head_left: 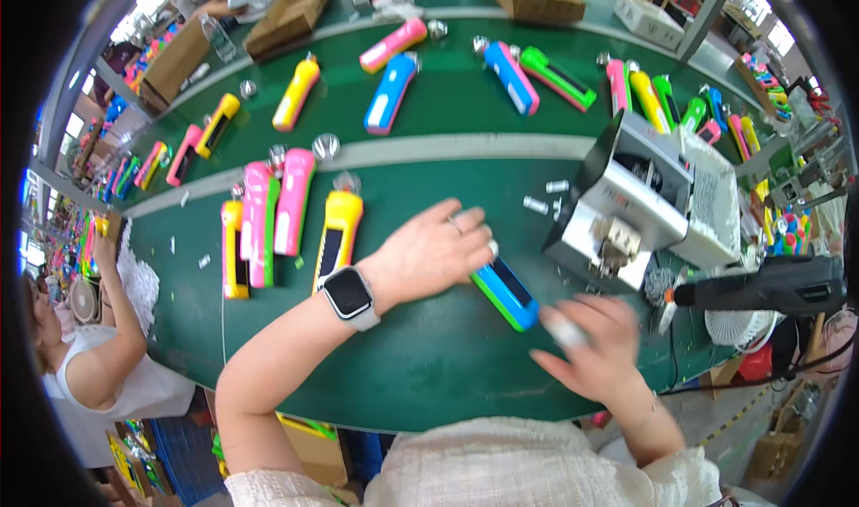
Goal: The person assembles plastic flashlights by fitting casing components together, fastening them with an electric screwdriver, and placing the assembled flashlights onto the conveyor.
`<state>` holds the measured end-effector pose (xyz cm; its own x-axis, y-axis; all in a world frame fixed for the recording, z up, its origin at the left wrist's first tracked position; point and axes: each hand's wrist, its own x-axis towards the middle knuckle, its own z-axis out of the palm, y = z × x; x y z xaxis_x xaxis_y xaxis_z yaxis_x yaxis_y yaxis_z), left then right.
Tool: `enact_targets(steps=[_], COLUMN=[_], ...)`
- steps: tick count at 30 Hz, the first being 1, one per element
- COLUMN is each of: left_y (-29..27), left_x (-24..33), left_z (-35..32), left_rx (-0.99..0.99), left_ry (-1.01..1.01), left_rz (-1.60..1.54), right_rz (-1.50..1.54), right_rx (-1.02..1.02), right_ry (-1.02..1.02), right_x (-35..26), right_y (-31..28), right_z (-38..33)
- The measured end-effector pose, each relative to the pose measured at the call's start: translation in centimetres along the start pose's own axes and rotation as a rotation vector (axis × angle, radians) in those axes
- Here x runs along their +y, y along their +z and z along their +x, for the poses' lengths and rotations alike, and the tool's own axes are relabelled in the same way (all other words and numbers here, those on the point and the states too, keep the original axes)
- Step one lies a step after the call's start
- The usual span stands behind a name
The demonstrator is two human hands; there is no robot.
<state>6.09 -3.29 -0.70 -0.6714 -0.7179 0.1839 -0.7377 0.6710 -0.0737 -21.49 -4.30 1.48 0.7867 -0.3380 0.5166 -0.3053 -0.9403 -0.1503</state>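
Note:
My left hand (434, 249), with a ring on one finger and a watch on the wrist, is closed over the upper end of a blue-and-green handle (506, 294) with a dark panel. The handle lies slanted above the green table; its top end is hidden under my fingers. Close to its lower end is my right hand (598, 344), smeared by motion. Something white shows at its fingers, perhaps a finger cover. Left of my left hand lie a yellow handle (340, 230) with a dark panel, pink handles (294, 203) and another yellow handle (233, 255), with shiny round metal heads.
A grey-and-white machine (626, 212) stands at the right, near a black tool (761, 287) and a white fan (741, 326). Beyond a pale strip, more coloured handles (391, 93) lie on the green surface. Cardboard boxes (291, 17) sit behind. Another person (107, 355) works at the left.

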Motion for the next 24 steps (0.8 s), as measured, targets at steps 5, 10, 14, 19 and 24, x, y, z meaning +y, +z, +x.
enact_targets(steps=[5, 10, 14, 19, 24], left_y=[-0.6, 3.6, 0.7, -5.8, -0.7], left_x=[-11.2, -18.7, -16.8, -3.6, 7.8], left_z=[3.6, -0.5, -0.1, 2.8, 2.9], left_rx=[0.228, 0.237, 0.923, 0.58, 0.011], left_ry=[-0.531, -1.519, -1.158, -0.524, -0.364], left_rz=[0.343, -0.167, -0.114, 0.026, -0.279], right_rz=[-0.461, 0.661, 0.741, 1.126, 1.241], right_rx=[1.024, 1.02, 0.888, 0.796, 0.749], right_ry=[0.41, 0.542, 0.548, 0.291, 0.228], right_x=[4.7, 10.7, 12.2, 6.7, 5.8], right_y=[-7.2, -8.8, -10.1, -9.1, -4.5], right_z=[-6.3, -6.8, -8.3, 0.1, 4.0])
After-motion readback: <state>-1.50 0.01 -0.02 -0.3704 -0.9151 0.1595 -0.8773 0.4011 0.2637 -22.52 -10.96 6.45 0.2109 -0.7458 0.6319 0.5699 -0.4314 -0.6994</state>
